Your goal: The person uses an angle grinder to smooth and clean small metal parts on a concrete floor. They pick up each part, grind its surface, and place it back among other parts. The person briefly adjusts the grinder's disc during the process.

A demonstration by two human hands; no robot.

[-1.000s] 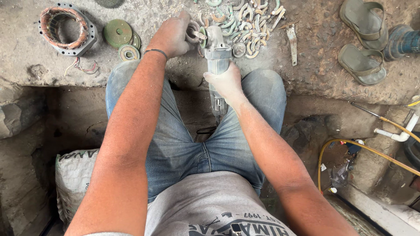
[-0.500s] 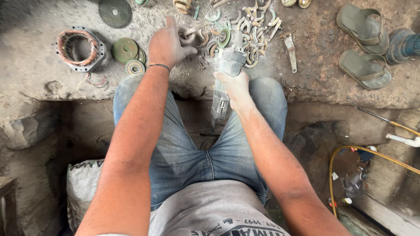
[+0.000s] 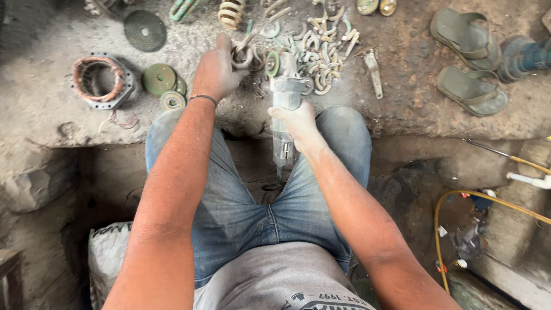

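My left hand (image 3: 216,70) grips a curved metal ring piece (image 3: 243,56) and holds it up just left of the grinder's disc (image 3: 272,64). My right hand (image 3: 297,123) is closed around the body of a dusty grey angle grinder (image 3: 284,109), which points away from me over the concrete ledge. Beyond the disc lies a heap of several similar curved metal pieces (image 3: 321,49). My knees in blue jeans (image 3: 241,195) sit below both hands.
On the ledge at left are a motor stator with copper winding (image 3: 101,81), green grinding discs (image 3: 162,81) and a dark cutting disc (image 3: 144,30). A coil spring (image 3: 231,12), a flat metal tool (image 3: 373,72), two sandals (image 3: 468,60) and a yellow hose (image 3: 488,198) lie around.
The view has shifted so the ledge sits lower in frame. My left hand has drawn the ring piece closer to the grinder's disc; my right hand keeps its grip.
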